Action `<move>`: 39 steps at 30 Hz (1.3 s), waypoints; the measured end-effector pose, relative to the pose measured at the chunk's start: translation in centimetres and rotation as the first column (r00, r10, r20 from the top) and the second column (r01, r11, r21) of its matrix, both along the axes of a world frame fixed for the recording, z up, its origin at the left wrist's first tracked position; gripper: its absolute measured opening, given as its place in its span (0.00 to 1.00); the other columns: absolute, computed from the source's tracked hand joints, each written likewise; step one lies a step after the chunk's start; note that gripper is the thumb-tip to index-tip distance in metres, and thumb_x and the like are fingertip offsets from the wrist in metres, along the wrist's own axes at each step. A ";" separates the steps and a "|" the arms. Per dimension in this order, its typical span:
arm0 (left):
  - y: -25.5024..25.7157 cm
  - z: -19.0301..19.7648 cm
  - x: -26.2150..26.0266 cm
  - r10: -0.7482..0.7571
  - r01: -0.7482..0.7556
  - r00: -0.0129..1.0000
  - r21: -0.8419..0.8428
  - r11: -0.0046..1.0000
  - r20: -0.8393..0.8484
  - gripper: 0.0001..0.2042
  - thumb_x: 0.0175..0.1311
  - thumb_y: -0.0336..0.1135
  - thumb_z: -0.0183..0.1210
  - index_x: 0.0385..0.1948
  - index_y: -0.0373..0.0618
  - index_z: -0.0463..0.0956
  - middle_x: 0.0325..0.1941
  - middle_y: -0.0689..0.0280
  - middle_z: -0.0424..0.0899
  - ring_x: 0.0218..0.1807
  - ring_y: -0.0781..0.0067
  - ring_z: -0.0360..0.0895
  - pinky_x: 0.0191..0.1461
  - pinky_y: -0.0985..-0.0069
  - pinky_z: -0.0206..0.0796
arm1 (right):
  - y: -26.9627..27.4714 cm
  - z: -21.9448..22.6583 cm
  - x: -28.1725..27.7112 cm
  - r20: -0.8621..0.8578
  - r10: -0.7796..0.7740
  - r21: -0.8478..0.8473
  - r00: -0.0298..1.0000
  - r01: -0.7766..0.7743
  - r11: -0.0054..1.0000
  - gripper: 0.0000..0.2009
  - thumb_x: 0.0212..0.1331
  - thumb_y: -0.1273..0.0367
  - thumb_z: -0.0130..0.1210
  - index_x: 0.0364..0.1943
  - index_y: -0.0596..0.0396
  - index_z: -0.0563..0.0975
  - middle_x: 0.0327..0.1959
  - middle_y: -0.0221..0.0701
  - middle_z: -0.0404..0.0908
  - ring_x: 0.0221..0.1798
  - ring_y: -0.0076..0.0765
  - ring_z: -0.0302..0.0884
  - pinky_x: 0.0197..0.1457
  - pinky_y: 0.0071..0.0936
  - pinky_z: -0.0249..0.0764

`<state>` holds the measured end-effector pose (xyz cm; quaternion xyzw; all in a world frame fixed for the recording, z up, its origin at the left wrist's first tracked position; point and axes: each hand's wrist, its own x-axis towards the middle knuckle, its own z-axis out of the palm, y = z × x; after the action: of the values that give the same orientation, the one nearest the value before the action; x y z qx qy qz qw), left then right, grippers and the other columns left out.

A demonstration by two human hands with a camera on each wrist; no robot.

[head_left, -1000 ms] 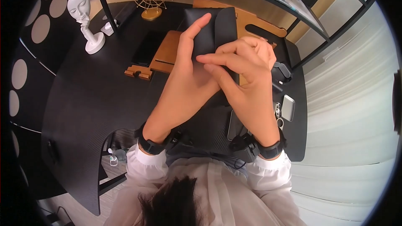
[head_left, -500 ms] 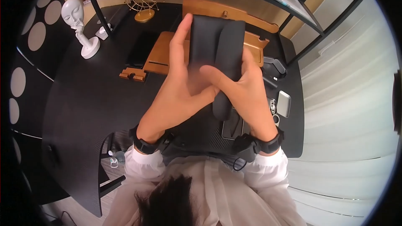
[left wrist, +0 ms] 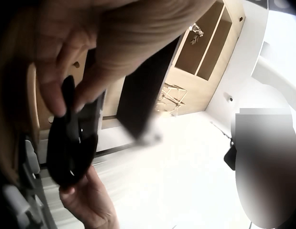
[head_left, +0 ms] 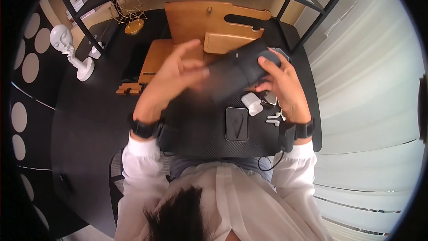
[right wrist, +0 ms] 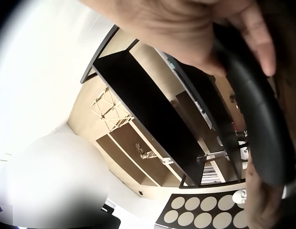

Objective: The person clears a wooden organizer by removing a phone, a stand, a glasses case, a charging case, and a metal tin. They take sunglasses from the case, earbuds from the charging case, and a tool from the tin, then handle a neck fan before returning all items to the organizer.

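Note:
A black glasses case [head_left: 243,69] with a flap is held up over the desk, tilted toward the upper right and partly blurred. My right hand [head_left: 285,80] grips its right end, thumb on top and fingers beneath. My left hand [head_left: 176,71] is at the left end, blurred in the head view. From the left wrist, that hand's thumb and fingertip pinch an edge of the case [left wrist: 74,148], whose end shows a dark hollow with glossy glints. The right wrist view shows the smooth rounded side of the case [right wrist: 262,124].
Behind the case stands a wooden desk organizer [head_left: 191,24]. Nearer, on the desk, lie a white earbud case [head_left: 252,104], white earbuds [head_left: 273,122] and a shallow rectangular tin [head_left: 236,135]. A white head sculpture [head_left: 62,38] and a gold wire ornament [head_left: 133,27] are at left, below a black shelf.
The glasses case has turned from upright to slanting right. My hands have moved apart to its two ends, and the right one now grips the far end. The head view has shifted.

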<state>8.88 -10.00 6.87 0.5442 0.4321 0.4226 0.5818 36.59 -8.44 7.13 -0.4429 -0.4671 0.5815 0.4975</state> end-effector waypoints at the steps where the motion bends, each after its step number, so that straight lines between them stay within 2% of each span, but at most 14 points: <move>1: 1.2 -0.2 0.1 0.093 -0.093 0.996 0.006 0.996 0.014 0.36 0.69 0.31 0.63 0.77 0.42 0.54 0.53 0.60 0.82 0.50 0.77 0.80 0.49 0.80 0.75 | 1.1 -0.6 0.5 -0.056 0.059 -0.032 0.997 -0.060 0.998 0.34 0.67 0.66 0.63 0.70 0.68 0.61 0.47 0.38 0.80 0.40 0.31 0.83 0.37 0.27 0.86; 5: 5.9 -3.4 0.7 0.198 -0.210 0.973 0.094 0.973 0.122 0.31 0.73 0.37 0.60 0.73 0.34 0.60 0.64 0.56 0.78 0.62 0.72 0.76 0.64 0.78 0.69 | 4.4 -3.6 -0.6 0.053 -0.185 0.027 0.981 0.184 0.983 0.35 0.69 0.63 0.59 0.73 0.72 0.59 0.55 0.43 0.76 0.38 0.34 0.84 0.43 0.29 0.86; 7: 6.3 -4.6 1.3 0.225 -0.225 0.974 0.169 0.960 0.020 0.30 0.74 0.37 0.59 0.72 0.31 0.61 0.68 0.54 0.75 0.69 0.68 0.73 0.71 0.76 0.64 | 5.4 -5.6 -0.2 0.453 -0.257 0.226 0.854 0.169 0.959 0.38 0.66 0.64 0.61 0.72 0.76 0.58 0.55 0.49 0.71 0.33 0.33 0.84 0.40 0.26 0.82; 9: 5.4 -4.7 2.4 0.249 -0.247 0.968 0.177 0.953 0.012 0.30 0.74 0.36 0.58 0.73 0.32 0.61 0.71 0.54 0.74 0.73 0.65 0.69 0.75 0.73 0.58 | 5.2 -6.7 -0.4 0.509 -0.349 0.379 0.787 0.159 0.912 0.36 0.65 0.65 0.61 0.72 0.74 0.61 0.56 0.51 0.69 0.33 0.32 0.85 0.36 0.27 0.81; 12: 5.1 -5.7 2.9 0.242 -0.236 0.970 0.185 0.954 -0.007 0.31 0.74 0.35 0.58 0.74 0.32 0.58 0.73 0.53 0.71 0.74 0.64 0.67 0.75 0.73 0.57 | 5.7 -7.1 0.1 0.559 -0.332 0.369 0.760 0.131 0.920 0.34 0.64 0.64 0.62 0.70 0.71 0.65 0.55 0.56 0.71 0.42 0.45 0.86 0.46 0.33 0.82; 15: 7.6 -6.7 2.4 0.219 -0.195 0.972 0.234 0.952 -0.081 0.33 0.73 0.35 0.59 0.75 0.31 0.57 0.75 0.52 0.68 0.76 0.60 0.64 0.77 0.73 0.55 | 7.0 -7.8 0.9 0.719 -0.460 0.558 0.521 -0.037 0.829 0.33 0.64 0.62 0.63 0.69 0.69 0.68 0.56 0.63 0.72 0.54 0.61 0.80 0.60 0.40 0.76; 16: 8.6 -6.6 2.2 0.224 -0.192 0.967 0.230 0.954 -0.120 0.33 0.73 0.36 0.59 0.75 0.31 0.56 0.76 0.51 0.67 0.77 0.60 0.64 0.77 0.73 0.54 | 6.8 -7.1 0.7 0.706 -0.376 0.469 0.600 0.001 0.883 0.35 0.64 0.58 0.62 0.69 0.68 0.68 0.57 0.67 0.72 0.63 0.70 0.72 0.69 0.44 0.68; 20: 6.7 -6.0 3.1 0.403 -0.363 0.896 0.216 0.906 -0.187 0.34 0.72 0.40 0.61 0.75 0.36 0.58 0.77 0.51 0.66 0.77 0.57 0.64 0.77 0.70 0.53 | 6.1 -7.0 1.4 0.705 -0.342 0.359 0.621 0.103 0.928 0.35 0.66 0.55 0.60 0.69 0.68 0.68 0.57 0.58 0.75 0.58 0.60 0.77 0.62 0.40 0.73; 23: 5.1 -6.1 3.0 0.526 -0.357 0.826 0.534 0.766 -0.202 0.31 0.70 0.41 0.64 0.72 0.42 0.66 0.71 0.52 0.72 0.71 0.58 0.70 0.76 0.68 0.57 | 3.1 -3.5 2.5 0.709 -0.337 0.369 0.620 0.081 0.926 0.31 0.65 0.56 0.61 0.65 0.65 0.72 0.50 0.50 0.81 0.51 0.49 0.82 0.53 0.36 0.76; 25: 2.8 -4.2 2.7 0.262 -0.080 0.903 0.466 0.881 -0.341 0.29 0.67 0.41 0.66 0.69 0.45 0.70 0.66 0.55 0.75 0.67 0.61 0.72 0.73 0.66 0.60 | 0.8 -1.2 3.7 0.735 -0.214 0.276 0.643 0.003 0.961 0.27 0.65 0.57 0.62 0.61 0.62 0.77 0.44 0.45 0.84 0.45 0.43 0.84 0.47 0.34 0.77; 26: 1.6 -3.1 2.7 0.119 0.067 0.909 0.422 0.904 -0.400 0.28 0.66 0.42 0.67 0.67 0.46 0.72 0.63 0.57 0.77 0.66 0.62 0.74 0.71 0.66 0.62 | -0.2 -1.1 4.1 0.762 -0.221 0.299 0.608 -0.028 0.954 0.17 0.65 0.60 0.62 0.51 0.58 0.82 0.33 0.37 0.86 0.38 0.39 0.85 0.42 0.32 0.76; 29: -1.7 -1.5 3.5 -0.135 0.379 0.739 0.242 0.893 -0.660 0.29 0.60 0.43 0.70 0.63 0.46 0.75 0.56 0.59 0.78 0.60 0.63 0.76 0.65 0.65 0.66 | -3.2 0.5 4.9 0.882 -0.036 0.101 0.470 -0.115 0.988 0.12 0.65 0.63 0.62 0.45 0.56 0.85 0.31 0.36 0.86 0.35 0.39 0.85 0.41 0.33 0.76; 31: -2.6 -2.2 4.2 -0.156 0.511 0.637 0.262 0.818 -0.755 0.32 0.55 0.45 0.73 0.63 0.45 0.75 0.55 0.58 0.78 0.59 0.59 0.76 0.62 0.65 0.66 | -4.3 -0.2 5.2 0.915 -0.054 0.126 0.399 -0.157 0.980 0.07 0.62 0.67 0.62 0.40 0.54 0.85 0.29 0.35 0.86 0.34 0.42 0.86 0.40 0.35 0.77; 39: -3.1 -2.7 7.0 -0.158 0.560 0.535 0.208 0.802 -0.830 0.35 0.53 0.46 0.74 0.64 0.43 0.74 0.53 0.58 0.75 0.59 0.55 0.74 0.61 0.65 0.65 | -4.7 -1.2 7.1 0.942 -0.172 0.185 0.288 -0.017 0.983 0.08 0.57 0.72 0.62 0.42 0.52 0.84 0.32 0.35 0.86 0.37 0.45 0.85 0.41 0.37 0.77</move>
<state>15.92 -13.15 4.17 0.8694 0.4033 0.0980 0.2681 43.73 -13.09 5.93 -0.6825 -0.6936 0.1399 0.1832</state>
